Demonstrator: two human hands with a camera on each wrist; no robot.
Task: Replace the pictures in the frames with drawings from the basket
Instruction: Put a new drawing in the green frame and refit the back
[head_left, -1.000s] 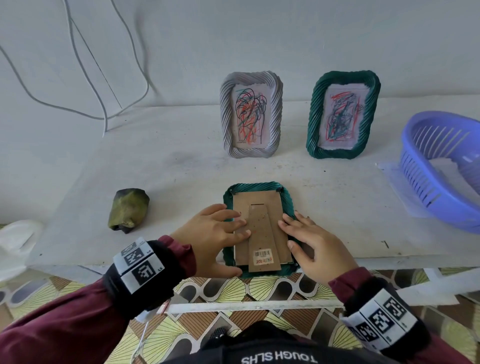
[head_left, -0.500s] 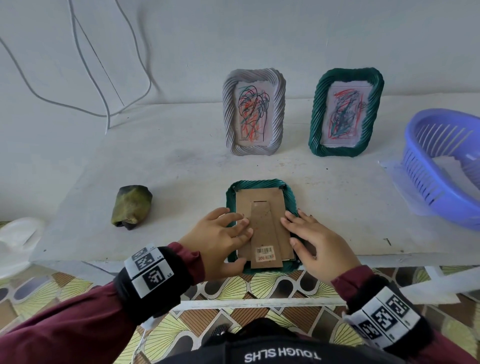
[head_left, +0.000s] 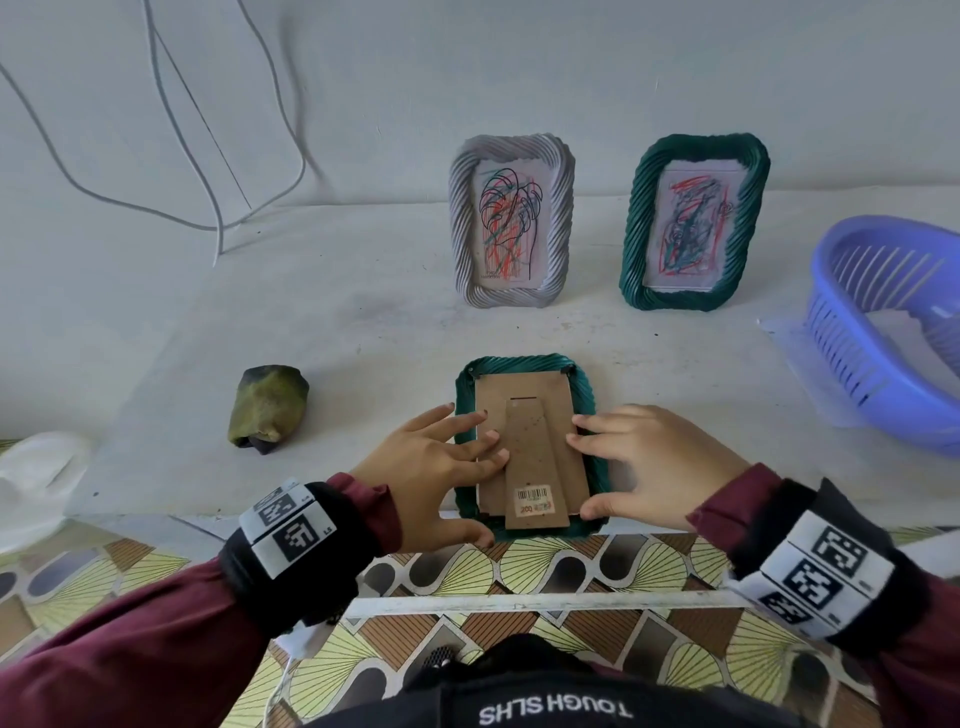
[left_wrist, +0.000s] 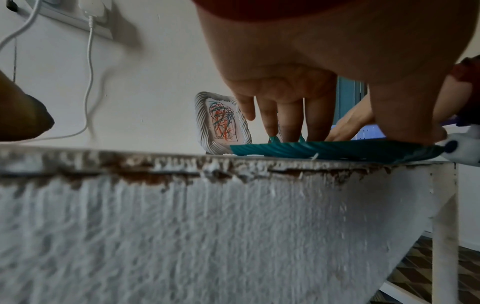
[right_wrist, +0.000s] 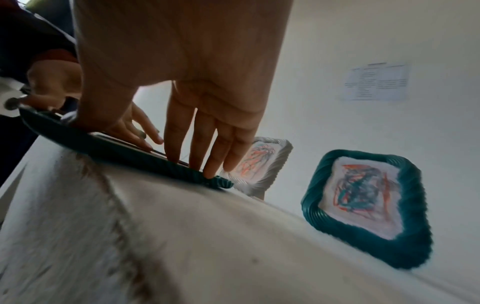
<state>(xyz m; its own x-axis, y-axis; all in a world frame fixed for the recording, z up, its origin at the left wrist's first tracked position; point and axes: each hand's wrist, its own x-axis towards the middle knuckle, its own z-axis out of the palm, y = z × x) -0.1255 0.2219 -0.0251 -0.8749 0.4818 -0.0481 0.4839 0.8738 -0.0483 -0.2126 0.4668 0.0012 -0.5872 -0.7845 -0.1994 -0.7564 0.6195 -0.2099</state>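
A green frame (head_left: 519, 365) lies face down at the table's front edge, its cardboard back (head_left: 535, 415) with a barcode sticker turned up. My left hand (head_left: 441, 467) rests on its left side, straight fingers pressing the cardboard, thumb at the front edge. My right hand (head_left: 644, 462) presses the right side the same way. In the wrist views the fingers (left_wrist: 291, 121) (right_wrist: 197, 148) lie flat on the frame (left_wrist: 324, 149) (right_wrist: 124, 152). A grey frame (head_left: 511, 221) and a second green frame (head_left: 693, 221) stand at the back, each holding a scribbled drawing.
A purple basket (head_left: 852, 353) with white paper inside sits at the right edge of the white table (head_left: 260, 332). A dark green lump (head_left: 270, 408) lies at the left. White cables (head_left: 218, 208) hang down the wall. A white bag (head_left: 36, 467) is beside the table.
Both hands have slid slightly further onto the frame's back; my right hand has spread wider along the right edge. The frame has stayed in place.
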